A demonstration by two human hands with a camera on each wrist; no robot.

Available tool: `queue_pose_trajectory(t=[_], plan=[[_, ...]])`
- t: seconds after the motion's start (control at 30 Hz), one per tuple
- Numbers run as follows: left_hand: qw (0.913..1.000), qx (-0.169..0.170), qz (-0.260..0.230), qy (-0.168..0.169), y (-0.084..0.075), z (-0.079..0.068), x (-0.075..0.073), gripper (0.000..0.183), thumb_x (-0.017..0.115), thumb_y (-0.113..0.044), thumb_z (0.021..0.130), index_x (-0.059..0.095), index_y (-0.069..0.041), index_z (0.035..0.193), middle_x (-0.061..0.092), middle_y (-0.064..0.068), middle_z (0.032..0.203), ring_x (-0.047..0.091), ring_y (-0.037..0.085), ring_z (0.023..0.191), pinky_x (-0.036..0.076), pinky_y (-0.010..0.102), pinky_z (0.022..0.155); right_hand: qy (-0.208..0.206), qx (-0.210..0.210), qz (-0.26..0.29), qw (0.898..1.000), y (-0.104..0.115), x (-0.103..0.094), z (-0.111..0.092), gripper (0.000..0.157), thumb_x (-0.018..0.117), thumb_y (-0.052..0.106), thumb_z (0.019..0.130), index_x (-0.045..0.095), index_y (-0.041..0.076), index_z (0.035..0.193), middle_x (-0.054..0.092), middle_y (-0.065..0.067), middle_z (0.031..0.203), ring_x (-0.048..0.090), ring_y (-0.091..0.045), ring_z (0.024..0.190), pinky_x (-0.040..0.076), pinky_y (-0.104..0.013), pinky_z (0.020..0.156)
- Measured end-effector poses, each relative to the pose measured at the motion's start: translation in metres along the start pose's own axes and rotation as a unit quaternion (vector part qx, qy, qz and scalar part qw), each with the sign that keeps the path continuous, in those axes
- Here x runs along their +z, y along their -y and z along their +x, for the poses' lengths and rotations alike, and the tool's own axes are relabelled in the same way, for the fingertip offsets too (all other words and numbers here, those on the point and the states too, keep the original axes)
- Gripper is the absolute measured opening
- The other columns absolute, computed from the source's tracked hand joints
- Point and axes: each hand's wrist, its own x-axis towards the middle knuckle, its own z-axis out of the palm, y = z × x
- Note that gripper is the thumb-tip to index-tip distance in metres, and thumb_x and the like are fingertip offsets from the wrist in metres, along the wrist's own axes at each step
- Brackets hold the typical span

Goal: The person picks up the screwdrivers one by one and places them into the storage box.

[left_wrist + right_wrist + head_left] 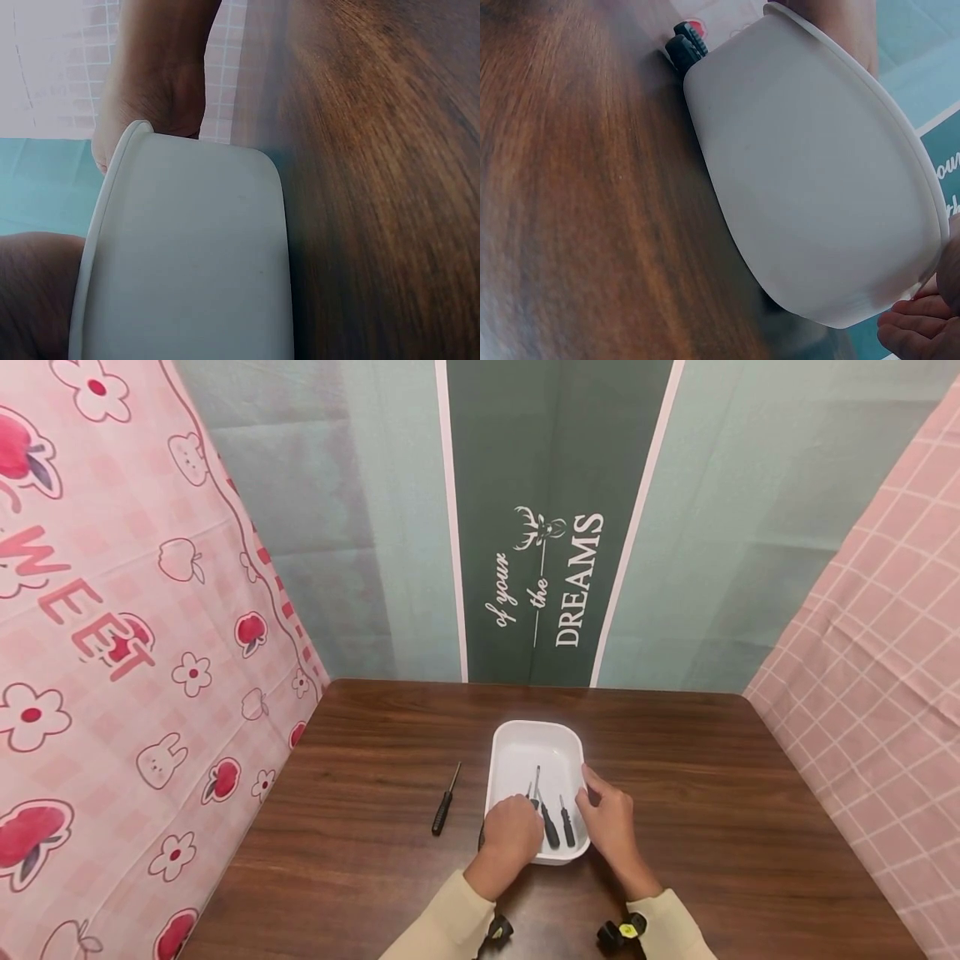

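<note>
A white plastic tray (536,735) sits on the table, with several black-handled screwdrivers in it. Two screwdrivers, a larger one (550,828) and a smaller one (567,827), lie in the near right part. My left hand (513,831) reaches over the near left rim with curled fingers and appears to grip another screwdriver (536,787) by its handle; the palm side is hidden. On the right side, my right hand (611,814) grips the tray rim, thumb on the inner side. Its fingers (915,322) touch the outer wall in the right wrist view.
A separate screwdriver (442,812) lies on the brown wooden table (360,735) left of the tray. Another dark handle (482,837) shows beside the tray's left wall. Printed cloths hang behind and at both sides.
</note>
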Motion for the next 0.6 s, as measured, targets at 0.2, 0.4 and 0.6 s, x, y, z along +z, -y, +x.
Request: queue_pose_trajectory(t=[0.2,0.4,0.6], plan=[[1.0,0.003,-0.002,0.001,0.0004,0.0006,0.0003,0.029,0.064,-0.027,0.09,0.062,-0.008,0.069,0.06,0.005,0.067,0.065,0.021,0.063,0.052,0.035,0.052,-0.005,-0.006,0.002,1.0,0.0009,0.0001,0.0004,0.039,0.07,-0.006,0.083,0.067,-0.007,0.122,0.067,-0.023,0.121,0.064,-0.038,0.115,0.048,-0.047,0.094],[1.0,0.008,0.002,0.0,0.0012,0.0011,0.0009,0.028,0.065,-0.026,0.09,0.062,-0.008,0.069,0.06,0.005,0.068,0.064,0.021,0.064,0.052,0.035,0.053,-0.004,-0.007,0.003,1.0,0.0009,0.0002,0.0008,0.039,0.069,-0.007,0.083,0.066,-0.008,0.123,0.067,-0.024,0.121,0.064,-0.038,0.115,0.047,-0.047,0.095],[0.9998,0.016,-0.014,-0.001,0.0024,0.0007,-0.0007,0.027,0.063,-0.025,0.091,0.063,-0.007,0.07,0.059,0.006,0.067,0.064,0.022,0.064,0.051,0.035,0.054,0.001,0.003,0.002,1.0,0.0036,-0.0007,0.0004,0.039,0.069,-0.006,0.084,0.066,-0.007,0.123,0.066,-0.023,0.122,0.063,-0.037,0.116,0.047,-0.046,0.095]])
